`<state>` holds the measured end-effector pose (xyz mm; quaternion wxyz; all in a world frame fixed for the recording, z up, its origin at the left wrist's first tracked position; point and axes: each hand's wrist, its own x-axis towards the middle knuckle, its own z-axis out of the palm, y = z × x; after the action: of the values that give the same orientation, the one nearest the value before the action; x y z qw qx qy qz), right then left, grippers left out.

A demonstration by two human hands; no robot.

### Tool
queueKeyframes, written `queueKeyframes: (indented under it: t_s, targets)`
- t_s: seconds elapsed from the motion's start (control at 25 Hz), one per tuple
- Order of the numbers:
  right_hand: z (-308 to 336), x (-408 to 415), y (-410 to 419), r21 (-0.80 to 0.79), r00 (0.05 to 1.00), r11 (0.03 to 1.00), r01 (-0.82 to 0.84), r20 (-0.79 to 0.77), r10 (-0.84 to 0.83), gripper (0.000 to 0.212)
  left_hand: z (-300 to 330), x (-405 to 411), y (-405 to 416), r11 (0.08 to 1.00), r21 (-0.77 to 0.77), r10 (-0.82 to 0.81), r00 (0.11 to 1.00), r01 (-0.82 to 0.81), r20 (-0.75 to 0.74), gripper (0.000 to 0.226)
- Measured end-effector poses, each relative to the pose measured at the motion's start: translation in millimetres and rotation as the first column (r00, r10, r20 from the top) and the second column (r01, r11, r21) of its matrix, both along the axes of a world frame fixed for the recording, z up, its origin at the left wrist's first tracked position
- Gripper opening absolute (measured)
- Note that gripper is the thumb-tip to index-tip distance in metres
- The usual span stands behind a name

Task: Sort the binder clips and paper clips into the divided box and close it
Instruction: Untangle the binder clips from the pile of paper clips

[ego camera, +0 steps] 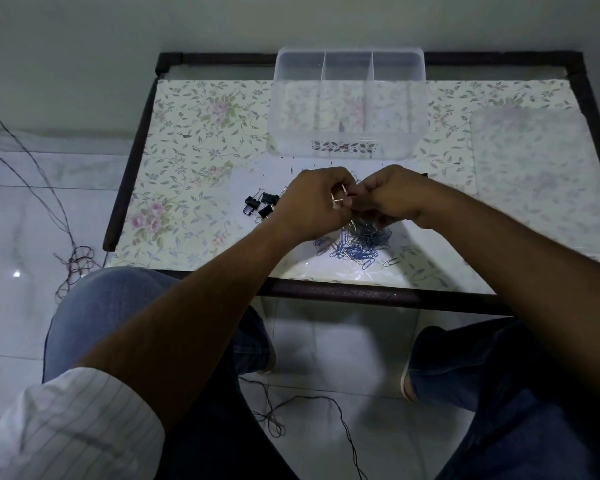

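Note:
A clear divided box with three compartments stands open at the far middle of the table. Several black binder clips lie left of my hands. A heap of blue paper clips lies just below my hands near the front edge. My left hand is curled, with silver wire handles showing between its fingers. My right hand is curled close against it, fingertips meeting the left hand's; what it pinches is hidden.
The box's translucent lid lies flat at the right of the floral table cover. A dark frame edges the table. My knees are under the front edge. Thin cords trail on the tiled floor at left.

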<state>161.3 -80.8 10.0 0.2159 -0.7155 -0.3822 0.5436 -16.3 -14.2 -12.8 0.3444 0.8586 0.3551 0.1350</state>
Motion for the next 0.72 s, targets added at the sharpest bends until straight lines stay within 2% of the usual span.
queueKeyframes:
  t_s: [0.12,0.2,0.32,0.48,0.64,0.72]
  targets:
    - [0.1,3.2,3.7,0.06,0.999,0.997,0.049,0.002,-0.049,0.018,-0.5,-0.6,0.1,0.997,-0.07,0.044,0.997,-0.04,0.059,0.029]
    - [3.8,7.6,4.7,0.075,0.996,0.994,0.084,-0.021,-0.083,0.019,-0.6,0.0,1.8,0.979,-0.171,0.132,0.988,-0.116,0.085,0.029]
    - [7.3,13.8,5.5,0.067,0.991,0.992,0.109,-0.084,-0.103,0.018,-3.0,0.4,7.8,0.906,-0.365,0.266,0.959,-0.214,0.098,0.028]
    - [4.9,19.5,7.0,0.053,0.985,0.989,0.14,-0.108,-0.134,0.021,-1.5,0.8,5.9,0.806,-0.559,0.306,0.945,-0.195,0.111,0.035]
    - [11.2,21.9,7.8,0.06,0.987,0.99,0.13,-0.107,-0.123,0.015,1.8,0.9,2.9,0.798,-0.564,0.318,0.943,-0.211,0.098,0.016]
    - [15.2,31.6,5.2,0.074,0.995,0.994,0.083,0.043,-0.087,0.007,2.8,-2.2,8.5,0.878,-0.411,0.28,0.96,-0.247,0.021,0.014]
